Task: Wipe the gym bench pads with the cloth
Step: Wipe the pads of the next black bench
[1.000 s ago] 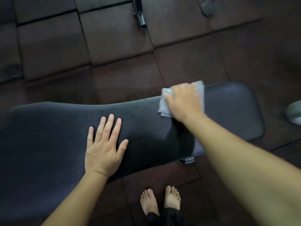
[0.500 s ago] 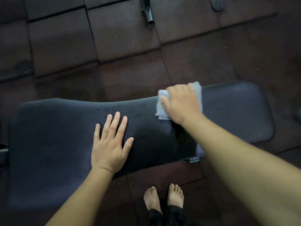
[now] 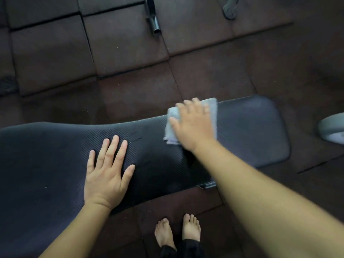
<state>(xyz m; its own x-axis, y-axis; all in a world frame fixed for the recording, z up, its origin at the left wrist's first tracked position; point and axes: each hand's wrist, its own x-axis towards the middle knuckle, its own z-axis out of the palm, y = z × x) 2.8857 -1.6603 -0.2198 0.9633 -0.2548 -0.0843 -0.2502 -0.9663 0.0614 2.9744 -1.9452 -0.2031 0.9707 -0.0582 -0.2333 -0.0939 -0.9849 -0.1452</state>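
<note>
Since half a second ago the right hand has flattened. Its fingers, then bent at the knuckles over the far edge, now lie stretched and slightly spread on the cloth, blurred with motion. The left hand has stayed planted in the same spot, and a grey object has come back into view at the right edge.

The cloth is pale blue-grey and folded. It lies on the far edge of the long pad, at its right end, beside the short pad. The right arm hides the gap between the two pads, so whether the cloth crosses it cannot be told. The right palm and fingers cover the middle of the cloth and press it down. Bare cloth shows to the left of the thumb, beyond the fingertips and in a strip to the right of the hand. Nothing is pinched.

The left hand rests palm down on the ribbed black surface of the long pad, well left of the cloth and not touching it. Its fingers are straight and a little apart, the thumb held out to the side.

Dark brown floor tiles surround the pads. Two bare feet stand on them just below the near edge, and a dark metal tube lies at the top.
</note>
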